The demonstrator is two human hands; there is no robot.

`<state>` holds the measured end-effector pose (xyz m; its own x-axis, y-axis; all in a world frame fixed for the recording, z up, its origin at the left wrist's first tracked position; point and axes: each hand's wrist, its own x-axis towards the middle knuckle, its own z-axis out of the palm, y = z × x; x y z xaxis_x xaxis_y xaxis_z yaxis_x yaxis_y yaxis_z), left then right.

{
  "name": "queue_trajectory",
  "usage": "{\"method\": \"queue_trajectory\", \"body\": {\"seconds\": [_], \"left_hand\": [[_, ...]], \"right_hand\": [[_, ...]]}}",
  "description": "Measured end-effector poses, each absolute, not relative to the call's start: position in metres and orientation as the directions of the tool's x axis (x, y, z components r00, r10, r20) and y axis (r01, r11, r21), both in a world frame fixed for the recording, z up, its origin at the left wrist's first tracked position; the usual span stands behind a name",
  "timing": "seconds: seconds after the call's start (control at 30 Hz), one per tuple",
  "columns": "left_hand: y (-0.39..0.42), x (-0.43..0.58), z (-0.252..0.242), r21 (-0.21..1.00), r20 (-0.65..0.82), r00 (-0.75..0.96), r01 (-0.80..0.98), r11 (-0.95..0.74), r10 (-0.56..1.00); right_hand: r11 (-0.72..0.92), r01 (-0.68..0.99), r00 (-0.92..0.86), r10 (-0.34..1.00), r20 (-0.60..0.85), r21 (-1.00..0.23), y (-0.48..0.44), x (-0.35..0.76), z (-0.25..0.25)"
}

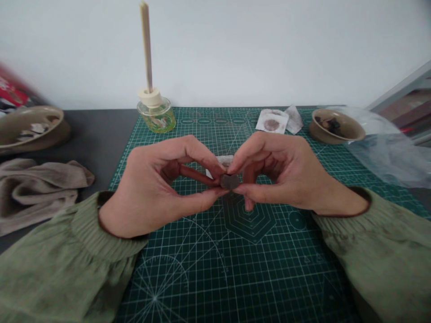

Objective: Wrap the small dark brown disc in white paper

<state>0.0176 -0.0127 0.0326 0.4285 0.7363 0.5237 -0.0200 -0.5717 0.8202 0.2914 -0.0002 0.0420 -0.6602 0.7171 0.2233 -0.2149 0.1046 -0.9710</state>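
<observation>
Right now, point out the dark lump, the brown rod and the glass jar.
dark lump (229,181): head view, its centre.
brown rod (197,175): head view, its midpoint.
glass jar (164,121): head view, its front wall.

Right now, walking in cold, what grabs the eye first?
The left hand and right hand meet mid-frame over the green cutting mat, pinching a dark lump on the end of a reddish-brown rod. Behind them, a tall thin stick stands upright in a small glass jar.

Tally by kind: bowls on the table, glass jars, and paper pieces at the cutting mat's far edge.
Tan ceramic bowls: 2
Clear glass jar: 1
White paper pieces: 2
Total: 5
</observation>
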Motion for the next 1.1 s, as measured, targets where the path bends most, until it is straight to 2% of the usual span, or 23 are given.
{"method": "queue_trajectory", "body": {"seconds": [0.47, 0.6, 0.67, 0.73, 0.83, 0.93, 1.1], "left_hand": [[-0.011, 0.017, 0.032, 0.827, 0.517, 0.442, -0.037, -0.561, 0.733], [-0.010, 0.014, 0.028, 0.819, 0.488, 0.437, 0.068, -0.569, 0.755], [-0.008, 0.011, 0.025, 0.734, 0.495, 0.437, 0.253, -0.631, 0.751], [-0.004, 0.006, 0.021, 0.570, 0.492, 0.501, 0.432, -0.698, 0.712], [0.002, 0.002, 0.014, 0.400, 0.433, 0.618, 0.522, -0.754, 0.657], [0.006, 0.001, 0.009, 0.358, 0.388, 0.657, 0.539, -0.763, 0.646], [0.006, 0.002, 0.008, 0.354, 0.350, 0.672, 0.550, -0.757, 0.652]], "right_hand": [[0.135, -0.176, -0.638, 0.739, 0.218, -0.975, -0.001, 0.290, 0.042], [0.291, -0.085, -0.570, 0.770, 0.286, -0.953, 0.000, 0.291, 0.041], [0.425, 0.037, -0.499, 0.792, 0.352, -0.905, 0.002, 0.293, 0.039], [0.544, 0.202, -0.478, 0.780, 0.403, -0.814, 0.006, 0.295, 0.036], [0.693, 0.391, -0.560, 0.701, 0.441, -0.606, 0.014, 0.299, 0.029], [0.752, 0.474, -0.630, 0.653, 0.421, -0.457, 0.019, 0.301, 0.023], [0.711, 0.554, -0.636, 0.697, 0.332, -0.433, 0.020, 0.300, 0.020]]}}
